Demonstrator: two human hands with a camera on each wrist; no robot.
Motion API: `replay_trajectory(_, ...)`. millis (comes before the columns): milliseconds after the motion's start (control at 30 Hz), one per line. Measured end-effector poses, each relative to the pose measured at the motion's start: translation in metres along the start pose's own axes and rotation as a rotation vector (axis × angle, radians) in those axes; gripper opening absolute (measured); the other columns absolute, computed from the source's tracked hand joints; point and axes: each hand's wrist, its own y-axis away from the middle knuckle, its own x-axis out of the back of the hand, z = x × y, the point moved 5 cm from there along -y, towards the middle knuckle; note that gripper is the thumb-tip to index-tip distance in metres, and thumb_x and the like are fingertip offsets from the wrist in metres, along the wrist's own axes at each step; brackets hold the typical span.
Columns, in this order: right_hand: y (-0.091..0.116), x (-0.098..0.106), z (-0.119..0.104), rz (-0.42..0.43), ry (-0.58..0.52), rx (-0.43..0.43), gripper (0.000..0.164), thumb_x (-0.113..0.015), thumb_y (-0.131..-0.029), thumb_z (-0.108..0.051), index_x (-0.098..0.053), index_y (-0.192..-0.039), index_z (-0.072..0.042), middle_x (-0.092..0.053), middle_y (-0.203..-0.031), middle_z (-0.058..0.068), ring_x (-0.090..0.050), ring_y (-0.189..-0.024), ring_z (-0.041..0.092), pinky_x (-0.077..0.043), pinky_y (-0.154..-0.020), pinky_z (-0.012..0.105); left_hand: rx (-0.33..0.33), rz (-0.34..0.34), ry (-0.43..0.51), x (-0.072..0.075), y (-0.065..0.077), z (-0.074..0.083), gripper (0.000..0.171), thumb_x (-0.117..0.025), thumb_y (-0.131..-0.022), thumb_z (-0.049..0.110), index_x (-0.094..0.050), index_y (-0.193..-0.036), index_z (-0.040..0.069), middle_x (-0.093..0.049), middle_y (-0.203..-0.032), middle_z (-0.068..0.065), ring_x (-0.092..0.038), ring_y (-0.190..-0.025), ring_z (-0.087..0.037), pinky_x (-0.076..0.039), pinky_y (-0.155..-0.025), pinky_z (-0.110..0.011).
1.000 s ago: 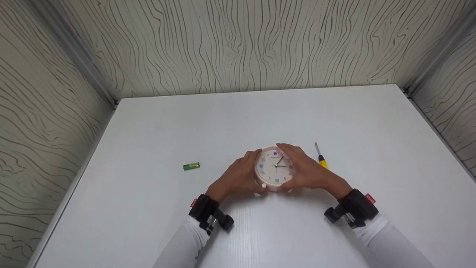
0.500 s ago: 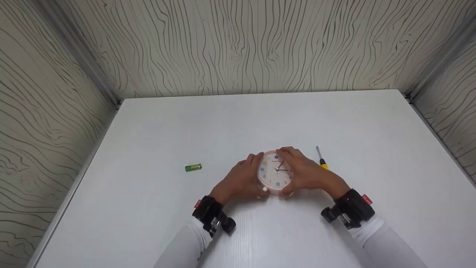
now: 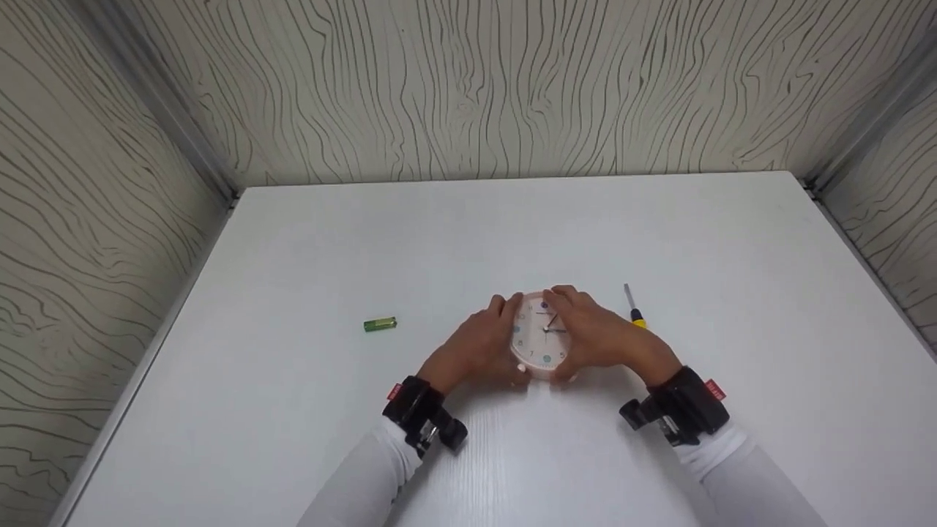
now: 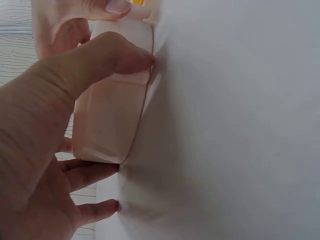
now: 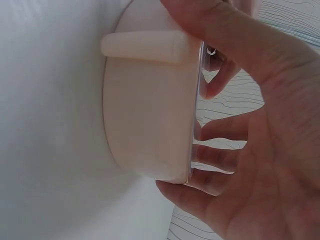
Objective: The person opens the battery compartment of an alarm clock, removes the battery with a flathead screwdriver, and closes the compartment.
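Note:
A round pink alarm clock lies face up on the white table, its dial toward the head camera. My left hand grips its left side, thumb low on the casing and fingers around the far edge. On the other side my right hand holds the clock and covers the right part of the dial. In the left wrist view the thumb presses the pink casing close to the tabletop. The right wrist view shows a peg-like foot on the casing, with fingers curled over the clear front rim.
A green battery lies on the table to the left of the hands. Just right of the right hand is a screwdriver with a yellow and black handle, partly hidden by that hand. Wood-patterned panels surround the table.
Both hands keep their hold on the clock. The right hand has shifted slightly left over the dial, covering more of its right side. The head view has moved a little.

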Motion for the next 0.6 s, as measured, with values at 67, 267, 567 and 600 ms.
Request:
replay_trajectory(67,-0.0009,0.0005,-0.0012,-0.006,-0.001,0.001,0.118,-0.09,-0.062,-0.037,-0.022,-0.152,-0.002,-0.026,-0.154,0.021,-0.041,-0.127,0.032,-0.046,-0.103,0.047,-0.002,0.004,-0.002,0.0005,0.0002,-0.0003,0.12,-0.087,-0.063,0.044,-0.016,-0.155,0.012,-0.046,-0.128,-0.008,-0.055,-0.1,-0.018,-0.051,-0.092,-0.029)
replay_trajectory(267,-0.0011,0.0016,-0.0019,-0.012,-0.007,-0.007,0.119,-0.091,-0.061,-0.037,-0.022,-0.151,0.0,-0.028,-0.152,0.021,-0.041,-0.127,0.032,-0.046,-0.103,0.047,-0.021,0.008,-0.008,0.0031,-0.0002,0.0018,0.12,-0.088,-0.062,0.044,-0.017,-0.154,0.01,-0.046,-0.126,-0.009,-0.057,-0.097,-0.019,-0.052,-0.091,-0.03)
replay_trajectory(567,-0.0038,0.0008,-0.0019,-0.024,0.015,-0.004,0.12,-0.091,-0.059,-0.037,-0.023,-0.151,0.001,-0.028,-0.152,0.022,-0.041,-0.127,0.032,-0.045,-0.103,0.046,-0.031,0.002,-0.008,0.0022,-0.0009,0.0012,0.12,-0.087,-0.063,0.045,-0.017,-0.154,0.009,-0.045,-0.126,-0.01,-0.053,-0.097,-0.017,-0.051,-0.091,-0.029)
replay_trajectory(600,-0.0038,0.0008,-0.0019,-0.025,0.016,-0.005,0.121,-0.091,-0.059,-0.037,-0.022,-0.151,0.001,-0.028,-0.152,0.022,-0.041,-0.127,0.032,-0.045,-0.103,0.046,-0.032,0.003,-0.009,0.0022,-0.0009,0.0011,0.12,-0.087,-0.063,0.045,-0.017,-0.154,0.009,-0.045,-0.127,-0.01,-0.053,-0.097,-0.017,-0.051,-0.091,-0.029)
